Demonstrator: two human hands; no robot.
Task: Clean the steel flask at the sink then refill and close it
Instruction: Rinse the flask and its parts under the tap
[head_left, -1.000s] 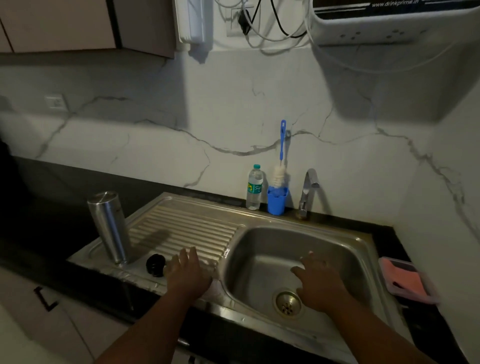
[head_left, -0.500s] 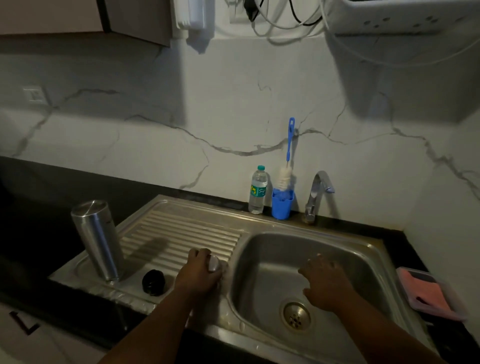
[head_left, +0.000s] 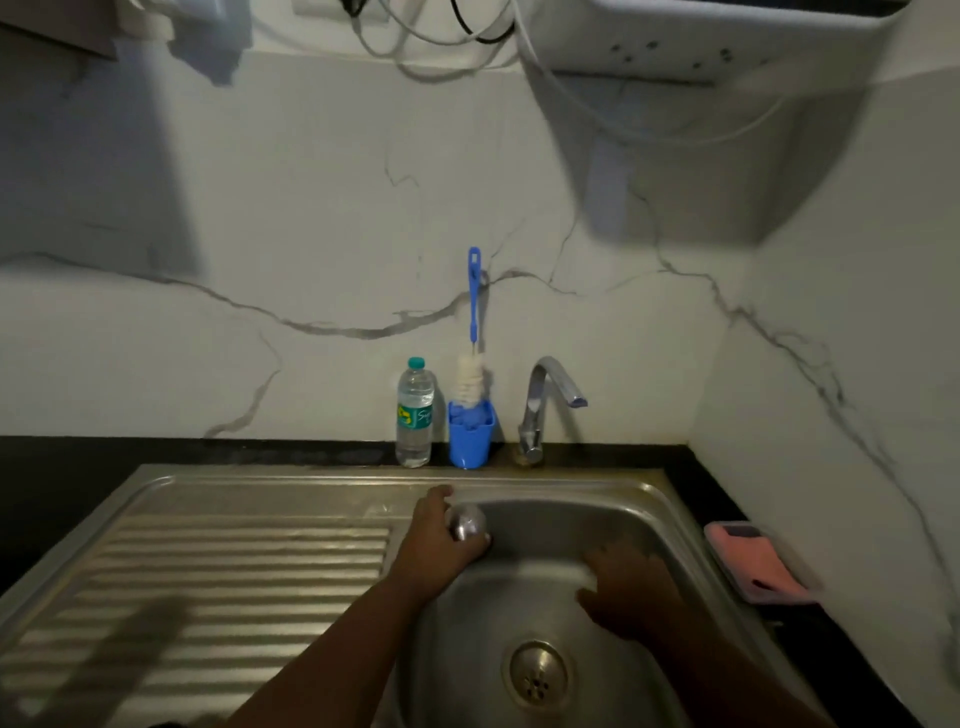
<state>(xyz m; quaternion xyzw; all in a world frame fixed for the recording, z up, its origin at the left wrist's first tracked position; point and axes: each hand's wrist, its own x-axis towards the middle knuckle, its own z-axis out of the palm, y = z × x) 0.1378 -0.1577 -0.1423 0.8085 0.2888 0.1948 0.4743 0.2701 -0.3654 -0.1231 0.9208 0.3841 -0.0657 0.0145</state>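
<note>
My left hand (head_left: 434, 545) grips a small rounded steel piece (head_left: 467, 522), which looks like the flask's steel cap, at the sink basin's left rim. My right hand (head_left: 631, 592) hovers low inside the steel basin (head_left: 566, 525) with its fingers spread and relaxed; a pale patch shows under the fingertips, and I cannot tell what it is. The steel flask itself is out of frame; only a dark shadow falls on the ribbed drainboard (head_left: 249, 566) at the lower left.
Against the marble wall stand a small water bottle (head_left: 414, 413), a blue cup (head_left: 470, 434) holding a blue-handled bottle brush (head_left: 472, 332), and the tap (head_left: 545, 405). The drain (head_left: 537, 673) lies below my right hand. A pink tray (head_left: 758, 564) sits on the right counter.
The view swung right, putting the flask and black lid out of frame. My left hand picked up the steel piece from the drainboard and carried it to the basin. The right hand stayed inside.
</note>
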